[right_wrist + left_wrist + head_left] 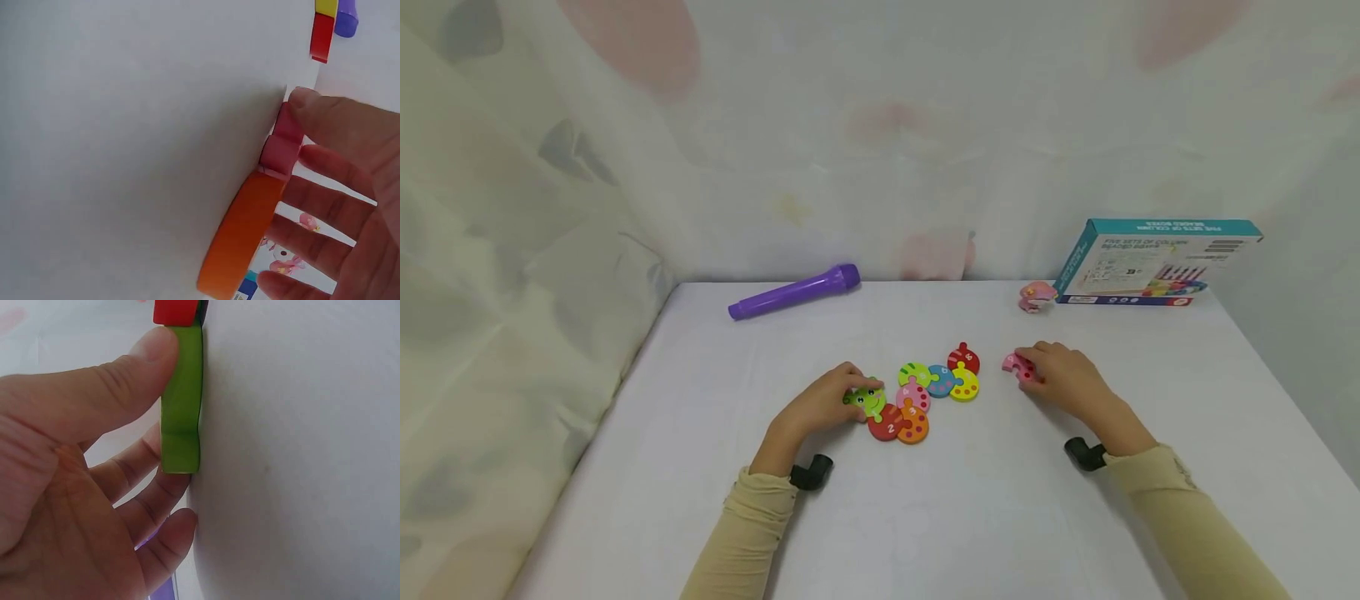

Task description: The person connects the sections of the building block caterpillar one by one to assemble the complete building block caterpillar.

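Two hands on a white tabletop (970, 517), wrists resting near the front edge, sleeves cream.

Left hand (820, 406): clamped on the green head piece (867, 400) of a caterpillar number puzzle. Thumb on one edge, fingers curled behind the opposite edge, as confirmed in the left wrist view (182, 400). Piece flat on the tabletop, touching the red piece (883, 427) next in line.

Right hand (1063, 379): well apart from the left hand, pinching a loose pink piece (1013, 363) between thumb and fingers. Pink piece on the tabletop, near but not touching the chain. Right wrist view: pink piece (284, 140) joined to or abutting an orange piece (240, 234); exact relation not determinable.

Between the hands: assembled chain (925, 392) of coloured round pieces, curving from the green head through red, orange, pink, light green, blue and yellow to a dark red piece (963, 358) at the far end. Numerals too small to read reliably.

Progress, as a judgement: most of the chain linked; pink piece not yet attached; a second pink item (1037, 296) lying farther back, type unclear.

Far side: purple cylinder (795, 292) at left rear, teal toy box (1153, 260) at right rear against the fabric backdrop (880, 125).
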`<state>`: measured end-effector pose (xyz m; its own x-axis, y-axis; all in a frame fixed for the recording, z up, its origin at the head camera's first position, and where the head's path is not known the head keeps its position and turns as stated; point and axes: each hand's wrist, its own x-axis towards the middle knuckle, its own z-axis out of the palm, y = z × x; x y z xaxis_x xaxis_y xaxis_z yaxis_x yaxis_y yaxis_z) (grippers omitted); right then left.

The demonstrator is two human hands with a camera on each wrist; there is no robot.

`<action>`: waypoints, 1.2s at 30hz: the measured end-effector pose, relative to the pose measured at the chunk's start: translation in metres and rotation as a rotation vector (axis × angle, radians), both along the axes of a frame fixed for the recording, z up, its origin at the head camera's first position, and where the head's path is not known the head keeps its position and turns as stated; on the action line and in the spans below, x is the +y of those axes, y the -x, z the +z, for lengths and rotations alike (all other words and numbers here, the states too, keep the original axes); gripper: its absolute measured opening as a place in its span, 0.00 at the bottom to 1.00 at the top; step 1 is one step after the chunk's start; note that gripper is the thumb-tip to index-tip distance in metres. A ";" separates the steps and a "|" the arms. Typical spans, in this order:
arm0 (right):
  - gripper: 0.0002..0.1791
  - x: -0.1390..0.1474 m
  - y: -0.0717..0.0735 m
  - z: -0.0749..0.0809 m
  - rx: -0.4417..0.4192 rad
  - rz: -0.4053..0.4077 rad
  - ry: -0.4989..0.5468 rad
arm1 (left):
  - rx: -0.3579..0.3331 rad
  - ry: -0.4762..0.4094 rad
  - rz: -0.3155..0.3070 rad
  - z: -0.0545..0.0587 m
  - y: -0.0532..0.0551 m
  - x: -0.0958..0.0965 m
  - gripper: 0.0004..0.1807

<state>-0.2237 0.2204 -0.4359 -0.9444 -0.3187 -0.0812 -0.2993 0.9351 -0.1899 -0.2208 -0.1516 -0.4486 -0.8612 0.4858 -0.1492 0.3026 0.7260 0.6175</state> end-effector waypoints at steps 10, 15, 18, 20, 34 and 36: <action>0.22 -0.017 0.018 0.008 0.026 0.011 0.033 | 0.004 -0.013 0.003 0.002 -0.001 0.000 0.27; 0.20 -0.022 0.023 0.007 -0.010 0.006 0.041 | 0.000 -0.008 -0.004 0.001 -0.001 0.001 0.27; 0.21 -0.024 0.024 0.007 -0.038 0.002 0.052 | 0.001 -0.004 0.000 0.002 -0.001 0.001 0.27; 0.24 -0.026 0.025 0.009 -0.056 0.014 0.049 | 0.000 -0.005 0.005 0.003 -0.002 0.001 0.27; 0.24 -0.033 0.035 0.016 -0.094 0.068 -0.080 | 0.003 -0.007 0.001 0.003 -0.001 0.000 0.27; 0.25 -0.034 0.036 0.018 -0.071 0.054 -0.079 | 0.004 -0.007 -0.002 0.003 -0.001 0.000 0.27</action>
